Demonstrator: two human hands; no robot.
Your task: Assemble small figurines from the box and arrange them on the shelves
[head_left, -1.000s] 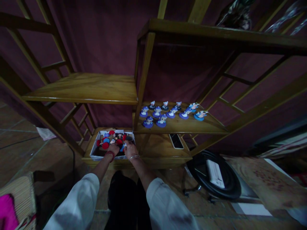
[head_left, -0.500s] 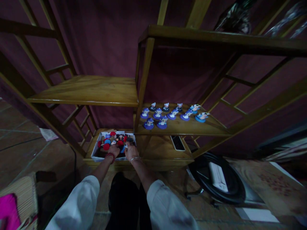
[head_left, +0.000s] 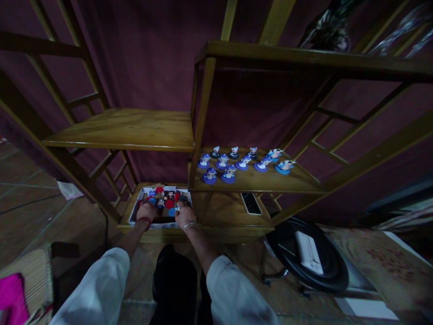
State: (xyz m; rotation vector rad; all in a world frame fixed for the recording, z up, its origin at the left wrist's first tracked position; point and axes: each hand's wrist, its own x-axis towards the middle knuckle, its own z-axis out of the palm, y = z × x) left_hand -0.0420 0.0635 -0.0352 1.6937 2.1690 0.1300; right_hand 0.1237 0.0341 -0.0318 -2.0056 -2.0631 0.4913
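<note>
A shallow white box (head_left: 135, 212) stands on the low shelf, filled with small figurines on red and blue bases. My left hand (head_left: 146, 211), with a red bead bracelet, reaches into the box's left side. Its fingers curl down among the figurines, and what they hold is hidden. At the box's right front, my right hand (head_left: 184, 215) has its fingers closed at a blue-based figurine (head_left: 172, 211). A figurine with a red base (head_left: 169, 204) lies between the two hands.
Several purple-based figurines (head_left: 222, 161) stand on the middle shelf (head_left: 257, 183) with dark- and blue-based ones. A phone (head_left: 251, 203) lies on the low shelf to the right. Wooden posts frame the shelves. A black wheeled stool (head_left: 324, 257) stands at the right.
My left hand has moved left inside the box, away from my right hand, uncovering a red base in the middle. My right hand has barely shifted, still at the blue-based figurine.
</note>
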